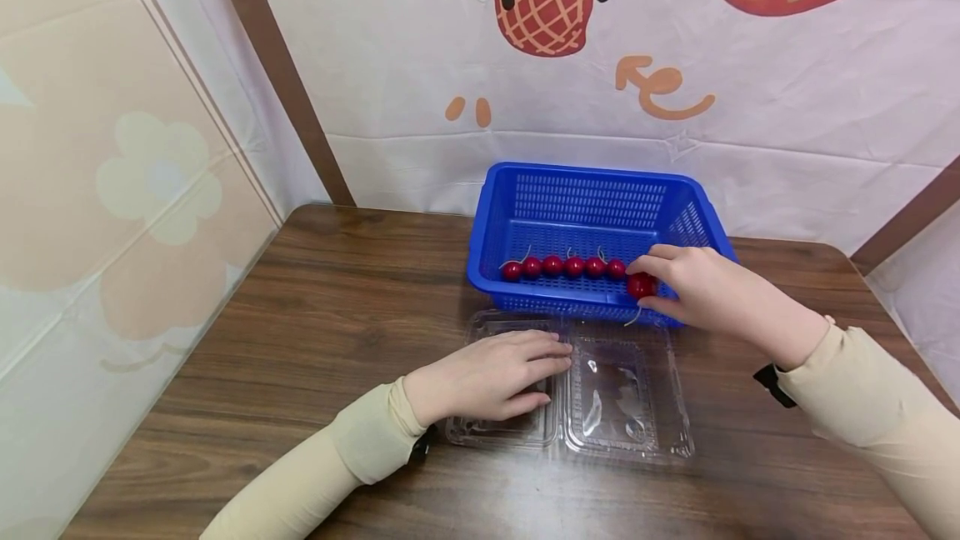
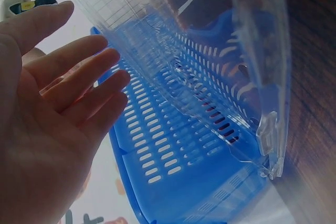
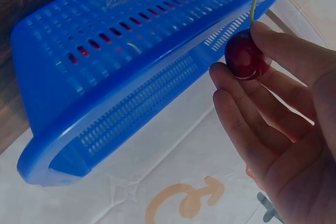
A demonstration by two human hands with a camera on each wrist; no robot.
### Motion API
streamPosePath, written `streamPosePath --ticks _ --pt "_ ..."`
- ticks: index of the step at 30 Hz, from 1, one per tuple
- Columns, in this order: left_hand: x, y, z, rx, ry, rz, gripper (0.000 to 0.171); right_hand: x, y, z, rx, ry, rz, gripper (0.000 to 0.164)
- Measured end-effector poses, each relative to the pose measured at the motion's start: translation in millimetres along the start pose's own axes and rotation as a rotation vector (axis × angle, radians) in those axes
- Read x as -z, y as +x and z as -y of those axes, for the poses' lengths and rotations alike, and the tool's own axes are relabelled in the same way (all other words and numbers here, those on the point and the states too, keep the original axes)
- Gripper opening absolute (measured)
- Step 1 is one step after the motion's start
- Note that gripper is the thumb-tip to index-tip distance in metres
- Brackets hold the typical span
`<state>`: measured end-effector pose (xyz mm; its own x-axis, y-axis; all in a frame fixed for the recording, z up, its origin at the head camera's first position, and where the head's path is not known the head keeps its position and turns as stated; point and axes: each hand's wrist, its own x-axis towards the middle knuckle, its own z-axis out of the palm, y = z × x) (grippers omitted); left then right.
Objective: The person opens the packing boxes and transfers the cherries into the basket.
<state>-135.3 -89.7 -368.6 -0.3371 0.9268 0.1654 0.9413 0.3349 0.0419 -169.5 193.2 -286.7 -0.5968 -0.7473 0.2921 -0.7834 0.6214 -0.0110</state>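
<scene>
My right hand pinches a dark red cherry by its body between thumb and fingers, its green stem sticking out. It is over the front right rim of the blue basket. Inside that basket, along the near side, lies a row of several more cherries, some with stems showing. My left hand is over the left half of a clear plastic clamshell box, fingers extended and pointing right. In the left wrist view its palm holds nothing. The box lies opened flat in front of the basket.
The basket stands at the back of a brown wooden table, near a white printed cloth that hangs behind. Another cloth panel hangs on the left. The box's far edge is close against the basket's front.
</scene>
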Motion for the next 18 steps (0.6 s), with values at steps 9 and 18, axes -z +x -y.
streamPosePath --ticks 9,18 --pt "0.8 0.4 -0.4 0.002 0.001 0.003 0.048 1.2 7.8 -13.5 -0.027 -0.020 0.036 0.030" --pt "1.7 0.3 -0.6 0.003 -0.005 0.000 0.048 0.0 19.3 -21.5 -0.018 -0.019 0.041 0.027"
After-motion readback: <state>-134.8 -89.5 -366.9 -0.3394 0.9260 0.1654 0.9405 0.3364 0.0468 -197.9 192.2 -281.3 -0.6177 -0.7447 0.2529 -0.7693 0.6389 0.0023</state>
